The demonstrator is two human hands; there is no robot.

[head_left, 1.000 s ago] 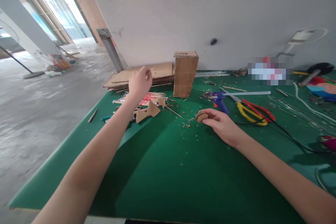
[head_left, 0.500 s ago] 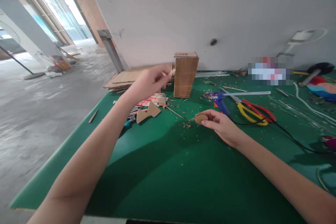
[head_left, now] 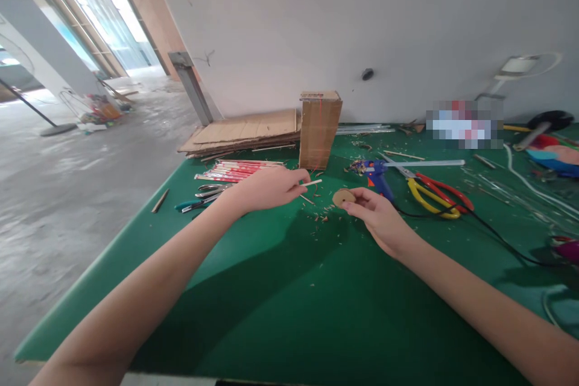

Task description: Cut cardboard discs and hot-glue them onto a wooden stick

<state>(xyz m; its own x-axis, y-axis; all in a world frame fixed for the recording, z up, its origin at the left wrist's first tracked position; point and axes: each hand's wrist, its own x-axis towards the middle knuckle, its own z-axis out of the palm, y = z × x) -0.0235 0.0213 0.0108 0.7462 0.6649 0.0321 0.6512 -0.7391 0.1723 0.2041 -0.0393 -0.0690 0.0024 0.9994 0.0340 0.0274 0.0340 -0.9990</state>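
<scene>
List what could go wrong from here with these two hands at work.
1. The thin stick in the left hand looks slender, so it might snap or slip if pushed hard.
2. The right hand pinches the cardboard disc by one side, so it could bend or twist under pressure.
3. The glue gun lies just beyond the right hand; the picture cannot show whether it is hot, but a careless reach could knock it.

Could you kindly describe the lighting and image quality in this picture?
In the head view, the opening at upper left looks washed out and the floor shines; a broad shadow darkens the green table beside the left arm; a pixelated patch at right hides what lies there.
</scene>
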